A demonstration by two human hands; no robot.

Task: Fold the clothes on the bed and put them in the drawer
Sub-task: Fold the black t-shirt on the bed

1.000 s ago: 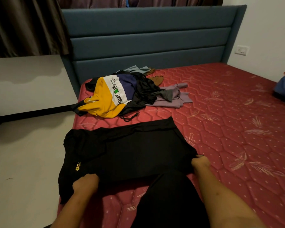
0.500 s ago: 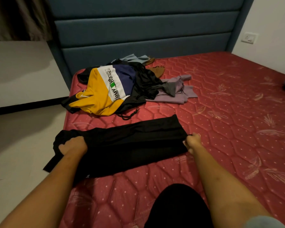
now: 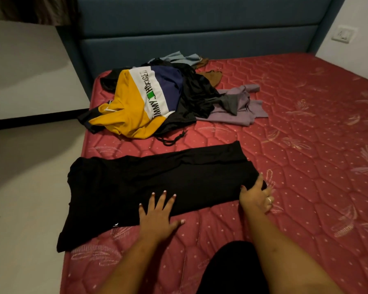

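Note:
A black garment point(image 3: 157, 183) lies folded lengthwise across the near left of the red mattress point(image 3: 295, 155), its left end hanging over the bed's edge. My left hand point(image 3: 157, 215) lies flat with fingers spread on the garment's near edge. My right hand point(image 3: 256, 197) rests on the garment's right end, fingers over the cloth and a ring showing. Behind it lies a pile of unfolded clothes: a yellow, white and navy top point(image 3: 140, 100), black pieces point(image 3: 198, 96), a lilac garment point(image 3: 240, 109), a brown one point(image 3: 212, 76) and a pale blue one point(image 3: 179, 57).
The blue padded headboard point(image 3: 189, 28) runs along the back. A pale floor point(image 3: 23, 198) lies left of the bed, with a wall above a dark skirting. A wall socket point(image 3: 343, 35) sits at the right. My dark-clothed knee point(image 3: 234, 270) is at the bottom edge.
The near half of the black garment was folded up over the far half. My left hand let go and moved right to lie flat on it; my right hand flattened on the right end.

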